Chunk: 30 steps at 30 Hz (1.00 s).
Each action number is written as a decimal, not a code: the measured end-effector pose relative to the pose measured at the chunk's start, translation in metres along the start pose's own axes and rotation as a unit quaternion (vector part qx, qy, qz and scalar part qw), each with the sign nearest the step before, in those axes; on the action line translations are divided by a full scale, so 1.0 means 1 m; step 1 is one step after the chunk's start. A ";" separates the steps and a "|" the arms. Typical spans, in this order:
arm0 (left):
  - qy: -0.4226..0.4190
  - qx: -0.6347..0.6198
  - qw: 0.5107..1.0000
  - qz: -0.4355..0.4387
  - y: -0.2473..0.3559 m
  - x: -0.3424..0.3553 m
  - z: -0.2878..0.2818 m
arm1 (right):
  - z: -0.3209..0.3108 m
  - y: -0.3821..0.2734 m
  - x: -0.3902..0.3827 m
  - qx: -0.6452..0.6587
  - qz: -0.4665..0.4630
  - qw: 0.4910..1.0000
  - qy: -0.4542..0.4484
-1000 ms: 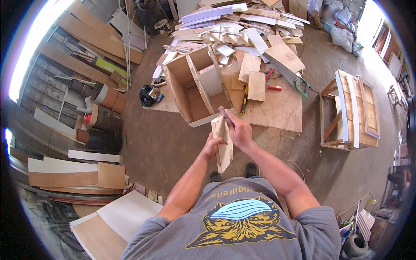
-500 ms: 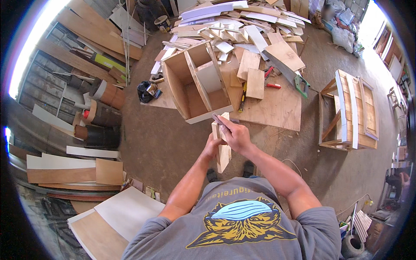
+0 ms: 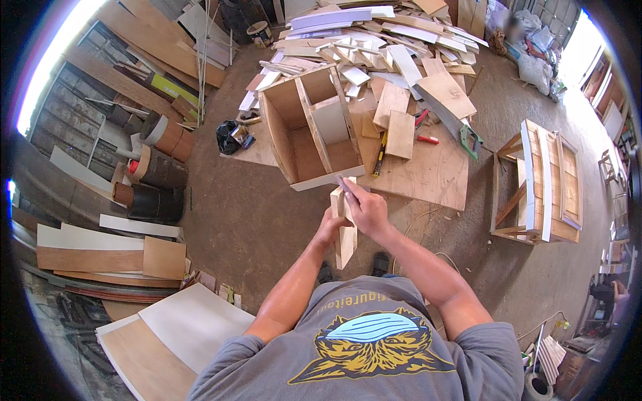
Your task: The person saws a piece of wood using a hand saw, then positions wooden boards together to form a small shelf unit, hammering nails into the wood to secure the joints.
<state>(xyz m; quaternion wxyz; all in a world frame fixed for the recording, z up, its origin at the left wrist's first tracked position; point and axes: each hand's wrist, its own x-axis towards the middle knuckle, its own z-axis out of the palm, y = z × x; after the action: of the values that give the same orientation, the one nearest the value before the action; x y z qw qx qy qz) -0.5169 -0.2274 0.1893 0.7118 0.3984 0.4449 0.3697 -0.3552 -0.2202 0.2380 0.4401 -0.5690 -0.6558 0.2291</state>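
In front of my body, my left hand [image 3: 330, 228] is closed round a pale wooden block [image 3: 345, 248], which stands on end, slightly tilted. My right hand [image 3: 368, 212] pinches a thin, dark, flat piece that looks like sandpaper [image 3: 342, 182] at the block's upper end. The fingers hide part of both items. Just beyond them, an open wooden cabinet [image 3: 312, 180] with inner dividers leans on the wood pile.
A plywood sheet [image 3: 428, 177] on the floor carries a handsaw [image 3: 469, 142], a yellow-black cutter [image 3: 380, 160] and red-handled tools. Behind it lies a heap of offcuts [image 3: 374, 33]. To the right stands a wooden frame [image 3: 535, 180]; boards [image 3: 167, 341] lie at lower left.
My right hand and the sandpaper have shifted slightly at the block's upper end, and the sandpaper now appears more edge-on. My left hand keeps its grip. The whole view has turned a little.
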 end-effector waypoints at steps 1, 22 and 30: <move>0.003 -0.012 1.000 -0.001 0.000 0.000 -0.001 | -0.001 -0.006 -0.002 0.009 -0.017 1.000 -0.008; 0.039 -0.035 0.998 -0.035 0.031 -0.002 0.013 | -0.008 -0.006 0.017 0.046 -0.043 0.997 -0.032; 0.013 -0.006 1.000 -0.008 0.027 0.011 0.014 | -0.007 0.016 0.017 0.042 -0.017 0.999 -0.019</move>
<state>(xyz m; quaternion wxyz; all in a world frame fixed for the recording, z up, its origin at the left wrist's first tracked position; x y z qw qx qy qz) -0.5052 -0.2103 0.2139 0.7111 0.3855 0.4552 0.3722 -0.3396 -0.2015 0.2339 0.4553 -0.5339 -0.6635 0.2597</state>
